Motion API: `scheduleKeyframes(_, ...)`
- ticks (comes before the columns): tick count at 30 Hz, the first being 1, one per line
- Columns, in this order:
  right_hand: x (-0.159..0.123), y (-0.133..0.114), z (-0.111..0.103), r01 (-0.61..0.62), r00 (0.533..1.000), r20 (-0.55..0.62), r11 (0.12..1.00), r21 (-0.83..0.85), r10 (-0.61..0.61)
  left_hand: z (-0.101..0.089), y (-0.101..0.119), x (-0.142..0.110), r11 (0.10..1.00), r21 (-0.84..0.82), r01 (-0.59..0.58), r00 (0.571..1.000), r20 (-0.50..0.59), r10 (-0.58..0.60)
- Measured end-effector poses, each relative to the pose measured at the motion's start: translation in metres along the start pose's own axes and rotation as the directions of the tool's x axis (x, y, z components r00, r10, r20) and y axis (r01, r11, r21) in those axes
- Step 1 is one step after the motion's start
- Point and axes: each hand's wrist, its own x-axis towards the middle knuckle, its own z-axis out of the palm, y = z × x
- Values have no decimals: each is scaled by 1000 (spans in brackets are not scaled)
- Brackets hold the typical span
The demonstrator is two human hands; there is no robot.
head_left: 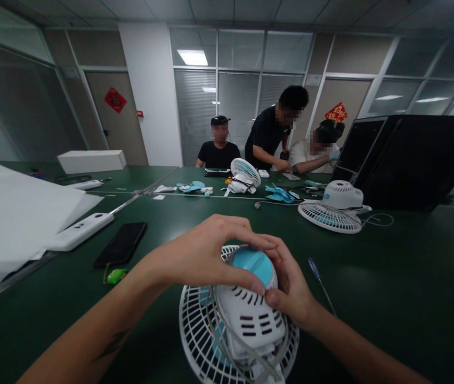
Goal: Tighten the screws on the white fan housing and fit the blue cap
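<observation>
Before me a small white electric fan lies with its round grille down and its motor housing up. A light-blue knob caps the housing. My left hand curves over the knob from the left, thumb along its near edge. From the right, my right hand wraps round the housing and the knob's side, its thumb close to the left thumb. Both hands are closed on this part of the fan. The grey power cord loops round the housing.
Right of the fan lies a screwdriver. A phone and a white power strip lie left. Two more fans and blue fan blades are farther back. A black monitor stands right; several people are across the table.
</observation>
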Motion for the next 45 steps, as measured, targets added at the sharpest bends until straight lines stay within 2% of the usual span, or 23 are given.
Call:
scheduleKeyframes(4, -2, -1, 0, 15, 1000, -1, 1000, -17, -15, -3, -2, -2, 998, -54, -28, 998, 47, 30)
scheduleKeyframes(11, -2, 1, -1, 1, 1000, 0, 1000, -6, -1, -9, -15, -5, 968, -246, -40, 986, 147, 78)
scheduleKeyframes(16, -2, 1, -1, 4, 1000, -16, 1000, -21, -4, -9, -18, -3, 960, -271, -67, 980, 164, 115)
scheduleKeyframes(23, 0, 1, -2, 1, 1000, -3, 1000, 10, -1, -5, -23, 0, 915, -399, -63, 972, 185, 148)
scheduleKeyframes(26, 2, 0, -3, 1, 1000, 4, 1000, 19, -1, -3, -20, 0, 927, -368, -73, 981, 140, 133)
scheduleKeyframes(29, 3, 0, -3, 7, 1000, 19, 1000, 28, -8, -1, -15, 1, 963, -246, -112, 990, 54, 129)
scheduleKeyframes(33, 2, 2, -3, -10, 1000, 16, 997, 71, 9, 1, -15, 3, 988, -140, -73, 997, -8, 72)
scheduleKeyframes(36, 1, 3, -3, -25, 1000, 2, 997, 67, 25, 2, -17, 4, 973, -225, -50, 998, 15, 55)
scheduleKeyframes(41, 0, 0, -2, -35, 999, 1, 999, 20, 35, 6, -23, 7, 884, -459, -87, 984, 97, 147)
scheduleKeyframes(45, -1, -2, -3, -55, 998, -13, 998, -11, 54, 7, -27, 9, 846, -527, -75, 978, 127, 166)
